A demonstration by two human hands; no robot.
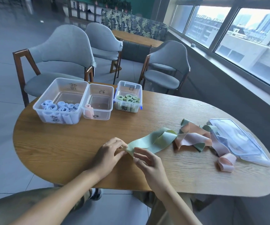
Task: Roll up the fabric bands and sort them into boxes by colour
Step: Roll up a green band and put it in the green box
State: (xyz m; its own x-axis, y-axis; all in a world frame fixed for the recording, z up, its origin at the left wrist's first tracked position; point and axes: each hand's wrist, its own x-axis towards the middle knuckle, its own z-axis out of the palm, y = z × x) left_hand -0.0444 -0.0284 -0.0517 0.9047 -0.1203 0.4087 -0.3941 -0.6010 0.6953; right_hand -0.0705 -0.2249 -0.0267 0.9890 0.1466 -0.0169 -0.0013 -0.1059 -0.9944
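Both hands work at the near edge of the wooden table (66,151). The left hand (110,154) pinches the near end of a green band (148,143), fingers curled on its left edge; the right hand (148,161) pinches the same end from the other side, thumb and forefinger closed on the fabric. The band runs away to the right from the grip, flat then looped, into a loose heap of pink bands (194,138) (some green mixed in) beside a clear lid (238,140). Far left stand three clear boxes: the blue box (59,101) full of blue rolls, the pink box (97,102) with one pink roll (88,109), the green box (128,96) holding green rolls.
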